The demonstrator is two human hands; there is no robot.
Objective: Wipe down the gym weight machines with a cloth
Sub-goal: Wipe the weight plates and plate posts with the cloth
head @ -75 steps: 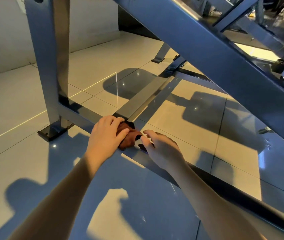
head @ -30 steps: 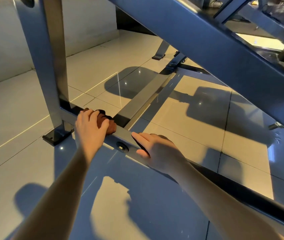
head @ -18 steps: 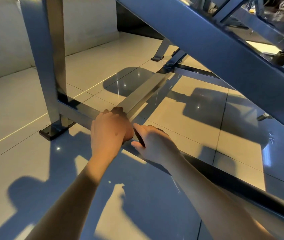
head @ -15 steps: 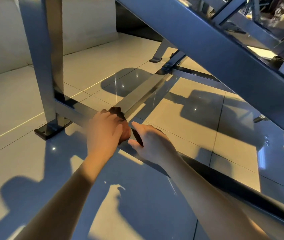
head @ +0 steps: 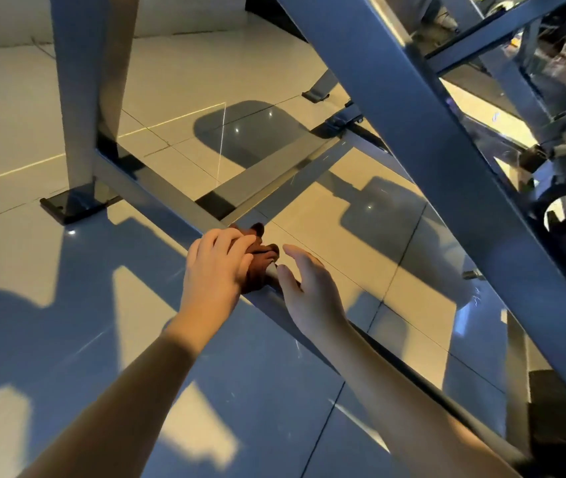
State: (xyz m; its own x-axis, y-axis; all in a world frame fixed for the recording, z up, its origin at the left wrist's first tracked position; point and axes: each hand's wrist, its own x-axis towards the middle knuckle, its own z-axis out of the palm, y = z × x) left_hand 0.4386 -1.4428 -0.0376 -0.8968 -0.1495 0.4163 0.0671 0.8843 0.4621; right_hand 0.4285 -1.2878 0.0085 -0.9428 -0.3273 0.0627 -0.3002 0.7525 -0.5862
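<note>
cloth [head: 259,257] in left hand [head: 216,267] on bar [head: 157,192]

From the head camera I see the left hand [head: 216,267] gripping a bunched brown cloth [head: 257,262] against the low frame bar [head: 157,192] of the weight machine, just beside its joint with the cross bar [head: 274,167]. The right hand [head: 309,288] sits just beside the cloth, fingers [head: 299,255] extended and thumb against the bar. A diagonal beam [head: 412,115] crosses overhead, above a glossy tiled floor [head: 50,322].
</note>
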